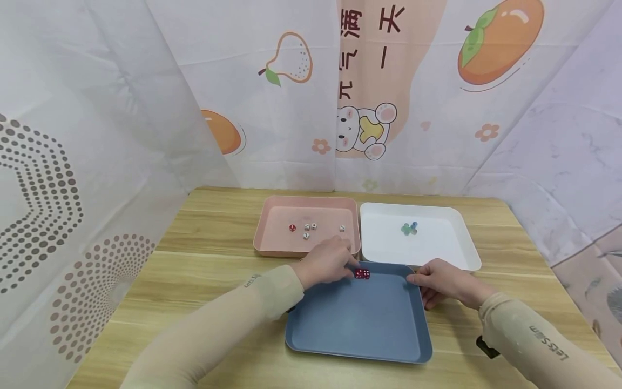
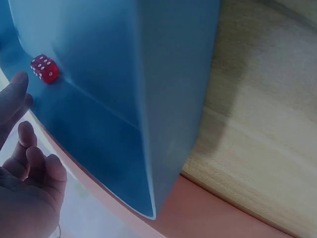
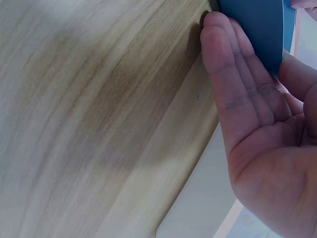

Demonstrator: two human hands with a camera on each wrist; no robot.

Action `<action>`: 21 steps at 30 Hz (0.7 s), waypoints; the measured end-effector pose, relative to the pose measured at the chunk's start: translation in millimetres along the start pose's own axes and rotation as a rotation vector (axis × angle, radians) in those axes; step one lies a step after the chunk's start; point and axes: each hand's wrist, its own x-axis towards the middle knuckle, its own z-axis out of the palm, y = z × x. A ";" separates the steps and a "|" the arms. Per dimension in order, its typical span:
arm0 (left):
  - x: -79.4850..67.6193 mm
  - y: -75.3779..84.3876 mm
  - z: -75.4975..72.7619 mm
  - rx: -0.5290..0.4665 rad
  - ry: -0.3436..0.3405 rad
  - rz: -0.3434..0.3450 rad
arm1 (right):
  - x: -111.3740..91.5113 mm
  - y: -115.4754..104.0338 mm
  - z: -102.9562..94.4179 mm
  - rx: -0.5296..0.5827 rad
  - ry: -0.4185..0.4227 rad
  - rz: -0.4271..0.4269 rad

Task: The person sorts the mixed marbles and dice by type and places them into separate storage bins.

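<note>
A blue tray point(image 1: 359, 319) lies nearest on the table, with red dice point(image 1: 362, 274) showing white dots near its far wall. My left hand point(image 1: 326, 262) reaches over the tray's far left corner, index finger and thumb beside the dice. In the left wrist view a gap shows between the fingertips point(image 2: 20, 82) and the red die point(image 2: 44, 68); the hand holds nothing. My right hand point(image 1: 444, 282) grips the tray's far right corner. Its thumb lies over the rim and its fingers point(image 3: 233, 64) lie against the outer wall.
Behind the blue tray stands a pink tray point(image 1: 311, 202) with several white dice point(image 1: 306, 236) and a red die point(image 1: 292, 228). Right of it, a white tray point(image 1: 442, 243) holds small green and blue translucent pieces point(image 1: 407, 229). A printed curtain point(image 1: 291, 129) hangs behind the wooden table point(image 1: 209, 270).
</note>
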 end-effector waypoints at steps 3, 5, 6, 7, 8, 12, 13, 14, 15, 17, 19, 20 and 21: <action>1.4 2.3 2.3 0.011 -0.019 -0.005 | 0.2 0.3 0.2 0.002 -0.002 -0.003; 2.0 3.5 4.1 0.023 -0.029 -0.002 | 0.2 0.5 0.3 0.002 -0.004 -0.004; 2.1 4.0 5.0 0.024 -0.033 -0.003 | 0.2 0.6 0.3 0.002 -0.004 -0.004; 2.3 4.5 5.8 0.027 -0.035 -0.002 | 0.1 0.7 0.4 0.002 -0.004 -0.004; 2.6 4.8 6.6 0.031 -0.033 0.000 | 0.1 0.7 0.4 0.002 -0.004 -0.004; 3.5 5.6 8.2 0.060 -0.026 0.014 | -0.4 0.5 0.4 0.004 -0.004 -0.003; 3.8 5.7 8.4 0.071 -0.025 0.020 | -0.5 0.4 0.4 0.005 -0.005 -0.003; 3.8 6.1 8.0 0.081 -0.027 0.023 | -0.6 0.1 0.4 0.006 -0.005 -0.003; 3.7 6.5 7.9 0.090 -0.030 0.026 | -0.7 -0.1 0.4 0.006 -0.005 -0.003; 3.9 6.8 8.1 0.101 -0.036 0.027 | -0.8 -0.5 0.3 0.007 -0.006 -0.007; 4.2 6.8 8.7 0.101 -0.044 0.023 | -0.8 -0.8 0.3 0.007 -0.007 -0.011; 4.2 6.6 9.0 0.099 -0.045 0.021 | -0.7 -0.8 0.3 0.006 -0.007 -0.013; 4.4 6.3 9.7 0.092 -0.044 0.019 | -0.7 -0.8 0.2 0.005 -0.007 -0.014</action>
